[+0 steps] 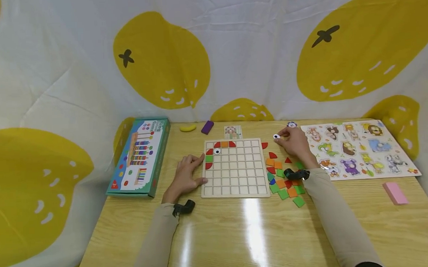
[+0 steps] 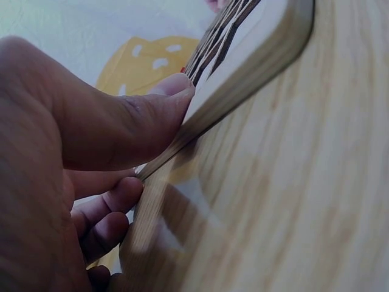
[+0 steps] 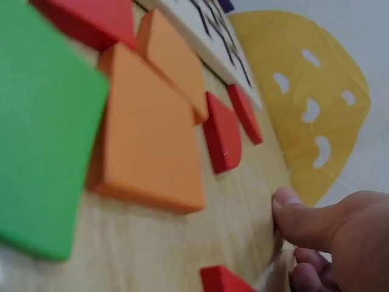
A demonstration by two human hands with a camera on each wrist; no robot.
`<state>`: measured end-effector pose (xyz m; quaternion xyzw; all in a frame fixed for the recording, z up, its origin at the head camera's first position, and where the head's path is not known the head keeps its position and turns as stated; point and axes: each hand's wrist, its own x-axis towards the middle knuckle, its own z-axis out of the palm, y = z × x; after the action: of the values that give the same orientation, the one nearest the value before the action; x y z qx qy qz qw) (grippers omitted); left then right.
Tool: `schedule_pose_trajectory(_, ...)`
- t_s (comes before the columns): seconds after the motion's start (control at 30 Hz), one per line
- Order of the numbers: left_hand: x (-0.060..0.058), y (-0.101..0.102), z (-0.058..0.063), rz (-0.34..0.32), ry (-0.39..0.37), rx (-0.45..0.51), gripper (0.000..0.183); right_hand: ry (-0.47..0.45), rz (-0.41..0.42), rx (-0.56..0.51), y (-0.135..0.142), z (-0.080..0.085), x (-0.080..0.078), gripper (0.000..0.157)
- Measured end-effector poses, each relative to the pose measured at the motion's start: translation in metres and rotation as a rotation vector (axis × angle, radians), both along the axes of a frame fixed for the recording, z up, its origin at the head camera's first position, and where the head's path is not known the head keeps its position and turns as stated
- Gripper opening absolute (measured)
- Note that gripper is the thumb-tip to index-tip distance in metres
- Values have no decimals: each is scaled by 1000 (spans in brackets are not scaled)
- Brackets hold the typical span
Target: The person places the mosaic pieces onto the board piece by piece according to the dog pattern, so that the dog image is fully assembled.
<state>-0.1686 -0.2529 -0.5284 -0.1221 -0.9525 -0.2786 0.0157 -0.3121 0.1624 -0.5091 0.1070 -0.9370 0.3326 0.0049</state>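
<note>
Head view: right fingers in narrow pinch on eye piece, left fingers wide against gridded board.

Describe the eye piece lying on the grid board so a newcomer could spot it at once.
On the table, find the pale wooden grid board beside the left hand. In its upper-left part, the eye piece lies just below a red quarter-round. It is the board's only white disc with a dark centre, its neighbours being red, orange and green.

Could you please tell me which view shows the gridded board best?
The head view: nearly the whole board shows from above. The left wrist view shows a corner and edge; the right, only a section.
</note>
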Motion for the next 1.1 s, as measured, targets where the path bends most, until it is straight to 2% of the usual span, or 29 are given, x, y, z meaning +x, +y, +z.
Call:
schedule_pose_trajectory(0.17, 1, 0, 2, 3, 4, 0, 91, -19, 66, 80, -4, 2, 0, 30)
schedule_pose_trajectory(0.27, 1, 1, 3, 4, 5, 1, 91, -25, 106, 67, -5, 3, 3, 31)
schedule_pose_trajectory(0.4, 1, 1, 3, 3, 1, 12, 90, -34, 165, -92, -16, 6, 12, 31)
schedule_pose_trajectory(0.53, 1, 1, 1, 5, 6, 16, 91, -72, 234, -274, -37, 9, 22, 30)
schedule_pose_trajectory(0.63, 0, 1, 0, 11, 2, 7, 92, -125, 270, -359, -57, 7, 26, 28)
schedule_pose_trajectory(0.7, 1, 1, 0, 16, -5, 6, 93, -152, 294, -378, -71, 5, 27, 26)
schedule_pose_trajectory(0.8, 1, 2, 0, 16, -8, 6, 92, -151, 342, -366, -91, 3, 29, 25)
schedule_pose_trajectory(0.9, 0, 2, 1, 10, -2, -1, 91, -102, 386, -304, -108, 2, 30, 24)
schedule_pose_trajectory(1.1, -1, 2, 3, 12, 1, -1, 90, -21, 392, -132, -126, 3, 34, 23)
